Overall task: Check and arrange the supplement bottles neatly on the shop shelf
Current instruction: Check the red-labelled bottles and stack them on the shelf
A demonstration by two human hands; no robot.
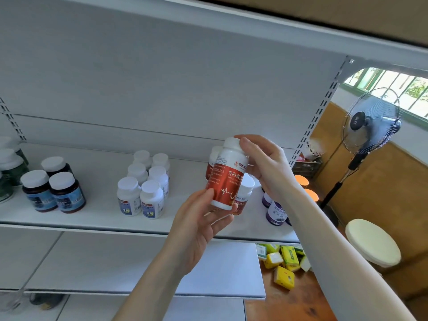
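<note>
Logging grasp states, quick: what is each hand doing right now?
Left hand: holds the lower end of the red-labelled bottle.
Right hand: grips the same bottle at its white cap.

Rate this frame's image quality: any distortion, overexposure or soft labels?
Head view: wide-angle distortion bows the shelf; the window behind the fan is partly washed out; light is even, shadows soft. The red bottle, held by left hand and right hand, is sharp with legible print; the blue-labelled bottles at left look soft.
</note>
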